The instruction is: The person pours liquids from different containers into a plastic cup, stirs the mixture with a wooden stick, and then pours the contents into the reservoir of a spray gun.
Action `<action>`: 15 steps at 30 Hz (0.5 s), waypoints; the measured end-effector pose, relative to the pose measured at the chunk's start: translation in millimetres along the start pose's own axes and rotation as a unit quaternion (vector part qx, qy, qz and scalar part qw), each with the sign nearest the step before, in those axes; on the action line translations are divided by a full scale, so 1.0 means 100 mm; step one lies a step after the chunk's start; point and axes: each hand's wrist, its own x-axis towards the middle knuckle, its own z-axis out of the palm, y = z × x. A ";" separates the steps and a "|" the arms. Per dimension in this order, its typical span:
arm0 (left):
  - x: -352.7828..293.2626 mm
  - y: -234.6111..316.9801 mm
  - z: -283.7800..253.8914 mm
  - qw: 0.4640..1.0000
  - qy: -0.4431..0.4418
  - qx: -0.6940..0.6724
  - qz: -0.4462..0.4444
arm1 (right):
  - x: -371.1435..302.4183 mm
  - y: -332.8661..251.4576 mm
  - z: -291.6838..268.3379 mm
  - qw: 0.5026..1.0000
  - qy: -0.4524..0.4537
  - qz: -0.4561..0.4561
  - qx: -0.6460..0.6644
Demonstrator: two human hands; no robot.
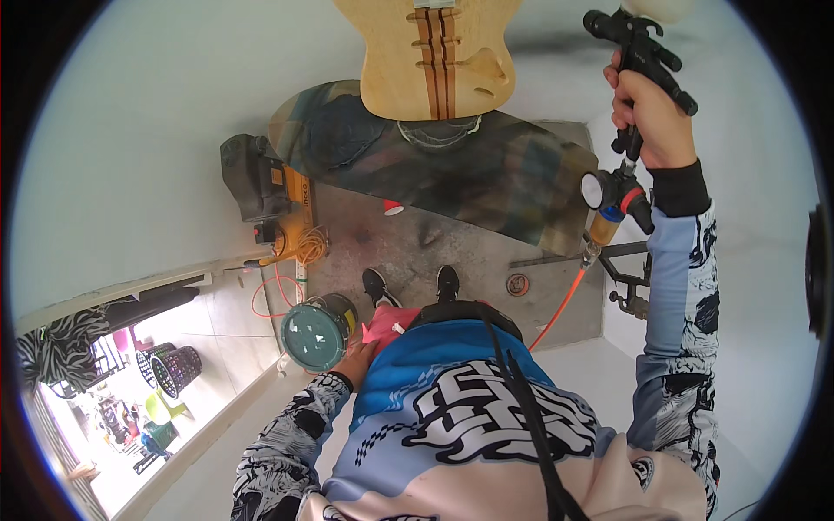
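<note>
My right hand (647, 113), raised at the upper right, is wrapped round the handle of a black spray gun (643, 52). A pale, rounded cup tops the gun, partly cut off by the frame edge. Below its handle hang a pressure gauge (598, 189) and an amber-bowled air filter (604, 227), joined to an orange air hose (560, 308). Low by my left hip, my left hand (357, 361) is closed at the edge of a pink cloth (387, 326); its fingers are partly hidden. Ahead is a pale wooden guitar body (395, 74) with dark centre stripes.
A dark, paint-stained board (460, 178) lies beneath the guitar body. Left of my feet stand a green-lidded bucket (314, 337) and a yellow machine (298, 204) with coiled orange cable. A red cup (393, 207) and a small round tin (518, 284) rest on the floor. A metal stand (630, 278) is right.
</note>
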 end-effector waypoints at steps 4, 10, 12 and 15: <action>0.02 0.11 -0.10 1.000 -0.011 -0.015 -0.023 | -0.13 0.24 -0.05 1.000 -0.005 0.024 0.008; -0.04 0.20 -0.14 0.998 -0.036 -0.036 -0.034 | -0.38 0.23 -0.08 1.000 -0.027 0.008 0.009; -0.04 0.17 -0.10 0.998 -0.039 -0.028 -0.033 | -0.36 0.12 -0.09 1.000 -0.022 -0.014 0.014; -0.04 0.15 -0.06 0.999 -0.033 0.000 -0.031 | -0.26 -0.05 -0.13 0.997 -0.039 -0.064 0.003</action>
